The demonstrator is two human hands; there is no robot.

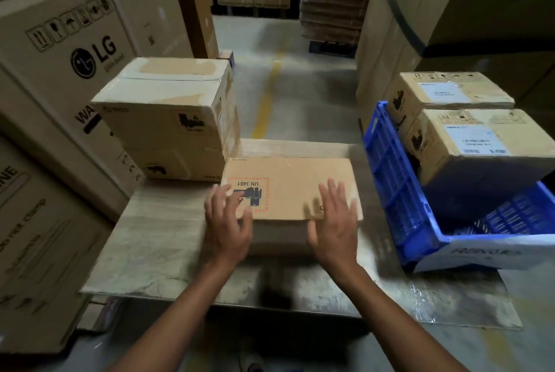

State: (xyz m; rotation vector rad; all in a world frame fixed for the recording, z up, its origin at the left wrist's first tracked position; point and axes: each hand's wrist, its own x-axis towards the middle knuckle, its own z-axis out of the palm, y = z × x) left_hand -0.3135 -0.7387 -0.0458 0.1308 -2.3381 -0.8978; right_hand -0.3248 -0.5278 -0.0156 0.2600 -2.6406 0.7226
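Note:
A brown cardboard box with a red-framed "UN 3481" label lies on a low cardboard-covered platform. My left hand hovers at the box's near left corner with fingers spread and straight. My right hand is over the near right part of the box, fingers also spread. Whether either palm touches the box is unclear because of motion blur. Neither hand grips anything.
Two stacked cartons stand on the platform's left back. A blue plastic crate on the right holds two labelled cartons. Large LG boxes wall the left; tall cartons rise at the right. A concrete aisle with a yellow line runs ahead.

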